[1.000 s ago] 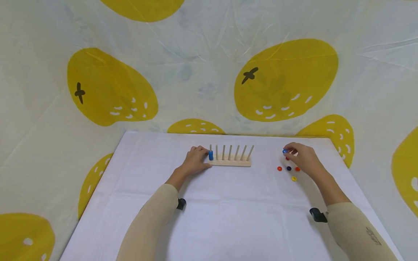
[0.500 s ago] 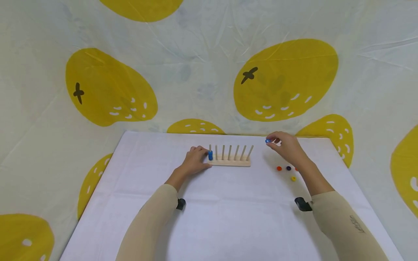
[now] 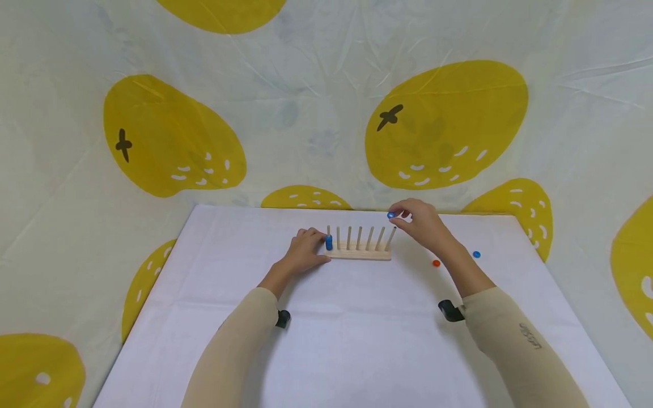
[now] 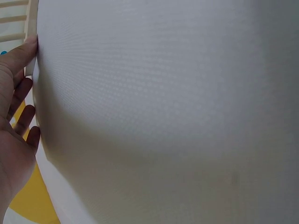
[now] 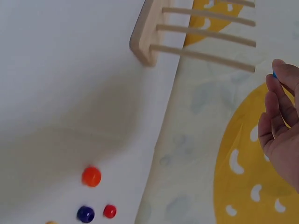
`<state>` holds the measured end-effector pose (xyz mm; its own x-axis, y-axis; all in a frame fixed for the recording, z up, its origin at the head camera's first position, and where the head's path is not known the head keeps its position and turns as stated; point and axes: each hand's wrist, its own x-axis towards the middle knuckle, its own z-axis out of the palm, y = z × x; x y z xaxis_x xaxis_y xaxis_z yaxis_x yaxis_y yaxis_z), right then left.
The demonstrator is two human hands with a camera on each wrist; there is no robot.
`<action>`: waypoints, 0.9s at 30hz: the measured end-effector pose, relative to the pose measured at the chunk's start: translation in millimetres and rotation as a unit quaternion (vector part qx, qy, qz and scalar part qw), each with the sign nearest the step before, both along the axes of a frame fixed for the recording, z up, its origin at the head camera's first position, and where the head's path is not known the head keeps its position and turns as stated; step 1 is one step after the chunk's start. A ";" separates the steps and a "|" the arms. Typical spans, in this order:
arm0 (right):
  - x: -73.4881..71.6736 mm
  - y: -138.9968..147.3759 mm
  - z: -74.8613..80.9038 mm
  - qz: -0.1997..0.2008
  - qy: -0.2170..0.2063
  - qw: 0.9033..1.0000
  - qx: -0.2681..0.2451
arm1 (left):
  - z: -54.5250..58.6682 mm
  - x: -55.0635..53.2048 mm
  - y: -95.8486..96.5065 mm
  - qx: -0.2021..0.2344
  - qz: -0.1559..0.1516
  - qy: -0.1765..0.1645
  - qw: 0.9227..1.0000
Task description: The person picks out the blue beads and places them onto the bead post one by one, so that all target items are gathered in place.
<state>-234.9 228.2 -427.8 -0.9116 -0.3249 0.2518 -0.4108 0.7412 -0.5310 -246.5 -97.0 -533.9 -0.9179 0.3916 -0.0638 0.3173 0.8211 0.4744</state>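
Observation:
My left hand (image 3: 304,250) grips the left end of a wooden peg rack (image 3: 359,255), thumb at the front of its base. Several blue beads (image 3: 329,242) are stacked on the leftmost peg; the other pegs carry none. Between thumb and fingertips, my right hand (image 3: 422,225) pinches a blue bead (image 3: 391,215), just above the rightmost peg (image 3: 391,238) and apart from it. In the right wrist view only a sliver of that bead shows beside the fingers. The left wrist view has the thumb (image 4: 21,55) lying against the base.
On the white tabletop (image 3: 357,340), an orange bead (image 3: 436,263) and another blue bead (image 3: 476,254) lie to the right, partly around my right forearm. The right wrist view also shows a dark blue bead (image 5: 86,214) and a red bead (image 5: 110,211). A patterned cloth (image 3: 306,113) hangs behind.
My right hand has carried the blue bead leftward and a little up, from over the loose beads to above the rack's right end. The left hand and rack stay still.

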 end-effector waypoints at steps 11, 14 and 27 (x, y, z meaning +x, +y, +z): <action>-3.6 -47.2 5.3 0.034 -0.007 0.999 -0.013 | -1.9 -1.2 -0.7 0.000 -0.001 0.006 1.000; -3.0 -59.9 4.3 0.045 -0.006 0.999 -0.018 | -1.4 -0.5 -0.4 0.002 0.001 0.002 1.000; -2.2 -104.2 -2.8 0.092 0.006 0.996 -0.010 | -5.3 -2.4 -1.0 0.001 -0.004 0.020 1.000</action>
